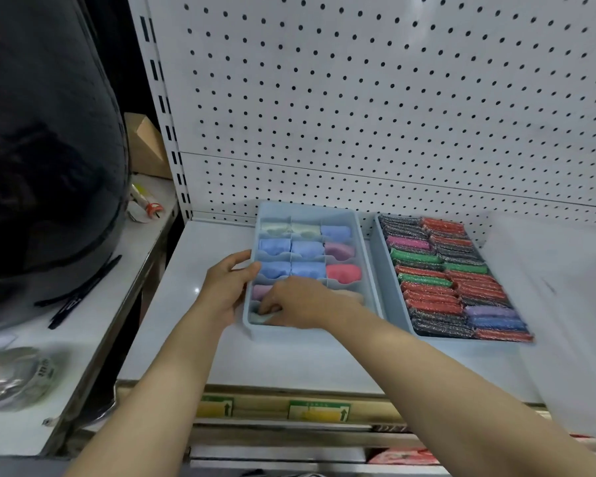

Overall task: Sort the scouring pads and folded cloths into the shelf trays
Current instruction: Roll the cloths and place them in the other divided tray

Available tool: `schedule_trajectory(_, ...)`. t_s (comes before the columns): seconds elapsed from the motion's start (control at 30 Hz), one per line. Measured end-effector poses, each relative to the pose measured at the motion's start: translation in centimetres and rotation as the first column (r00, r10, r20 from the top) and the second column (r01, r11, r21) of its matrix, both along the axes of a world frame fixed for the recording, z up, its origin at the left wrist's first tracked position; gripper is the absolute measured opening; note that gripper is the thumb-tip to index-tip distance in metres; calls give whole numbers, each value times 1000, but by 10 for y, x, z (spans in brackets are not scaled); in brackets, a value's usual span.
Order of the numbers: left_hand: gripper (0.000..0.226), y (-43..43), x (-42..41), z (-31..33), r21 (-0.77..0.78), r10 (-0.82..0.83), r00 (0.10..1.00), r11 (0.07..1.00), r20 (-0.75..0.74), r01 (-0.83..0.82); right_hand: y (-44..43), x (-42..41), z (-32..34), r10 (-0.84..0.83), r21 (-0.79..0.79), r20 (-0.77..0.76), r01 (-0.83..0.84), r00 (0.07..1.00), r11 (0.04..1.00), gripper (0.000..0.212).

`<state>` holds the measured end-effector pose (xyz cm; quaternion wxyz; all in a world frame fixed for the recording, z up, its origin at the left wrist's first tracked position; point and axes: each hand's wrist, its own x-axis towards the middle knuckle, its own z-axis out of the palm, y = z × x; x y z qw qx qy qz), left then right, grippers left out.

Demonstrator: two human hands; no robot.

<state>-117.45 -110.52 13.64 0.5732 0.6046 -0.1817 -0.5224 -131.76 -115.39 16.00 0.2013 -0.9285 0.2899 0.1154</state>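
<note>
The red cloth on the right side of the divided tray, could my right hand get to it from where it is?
Probably yes. The right hand is in the tray's near row, and the red cloth sits uncovered one row behind, nothing lying over it.

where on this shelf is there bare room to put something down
Bare shelf left of the divided tray, and the front strip before both trays. Crowded: the pad tray sits close beside the divided one, and both hands, left hand, right hand, are there.
</note>
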Motion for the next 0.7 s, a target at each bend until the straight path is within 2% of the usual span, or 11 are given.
schedule_trajectory(0.23, 20, 1, -5, 5, 55, 21, 997, 998, 70, -25, -1, -3, 2, 32, 31, 45, -33, 998, 999, 25)
schedule_trajectory(0.33, 23, -8, -12, 8, 118, 41, 976, 991, 215, -68, -13, -27, 16, -73, 239, 173, 30, 982, 971, 28)
schedule_trajectory(0.37, 30, -14, -18, 10, 148, 56, 948, 983, 312, -106, -21, -40, 23, -138, 308, 231, 62, 963, 949, 28)
schedule_trajectory(0.4, 39, -22, -25, 14, 182, 57, 888, 971, 457, -156, -30, -55, 33, -190, 333, 296, 85, 936, 939, 27)
schedule_trajectory(0.43, 46, -30, -37, 21, 205, 42, 786, 955, 616, -212, -42, -73, 42, -221, 312, 368, 104, 903, 944, 26)
schedule_trajectory(0.5, 50, -49, -75, 43, 121, 63, 568, 952, 821, -281, -67, -115, 65, -277, 264, 495, 161, 824, 951, 23)
schedule_trajectory(0.57, 47, -71, -131, 66, -29, 140, 497, 974, 857, -223, -91, -167, 88, -334, 251, 588, 227, 737, 941, 20)
schedule_trajectory(0.63, 45, -92, -200, 80, -104, 129, 510, 992, 850, -77, -115, -229, 103, -381, 209, 648, 327, 659, 921, 17)
schedule_trajectory(0.7, 40, -108, -277, 85, -123, 33, 531, 983, 847, 136, -142, -298, 107, -461, 194, 674, 464, 577, 864, 13)
